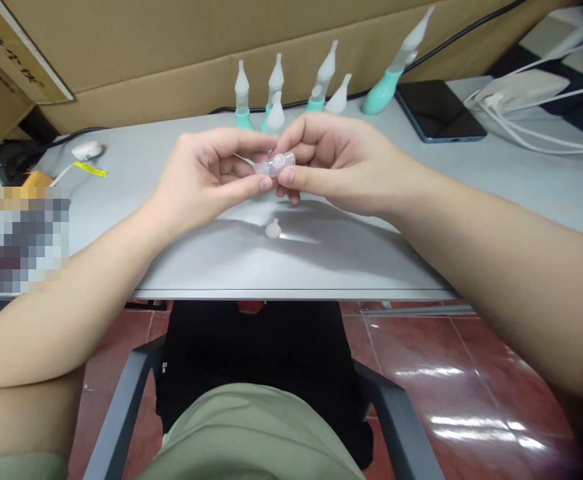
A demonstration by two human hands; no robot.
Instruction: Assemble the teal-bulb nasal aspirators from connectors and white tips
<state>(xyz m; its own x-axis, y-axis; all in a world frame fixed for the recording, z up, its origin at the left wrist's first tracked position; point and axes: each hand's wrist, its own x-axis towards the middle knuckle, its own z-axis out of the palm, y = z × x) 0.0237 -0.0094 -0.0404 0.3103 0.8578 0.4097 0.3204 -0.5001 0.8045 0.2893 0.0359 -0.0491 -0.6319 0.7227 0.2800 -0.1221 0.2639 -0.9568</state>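
Left hand [199,170], right hand [349,160] and the clear tube [280,162] between them filled the middle; teal-and-white bulbs [242,93] blocked behind, phone [440,111] right rear. Front desk strip [206,263] had passing room either side of the small white cap [273,229].

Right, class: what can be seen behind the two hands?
Behind the left hand and right hand: four teal-based, white-tipped bulbs and two more white tips. Three bulbs' lower parts cannot be seen; the hands cover them.

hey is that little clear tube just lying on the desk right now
No, the left hand and right hand hold the clear tube between them, above the desk.
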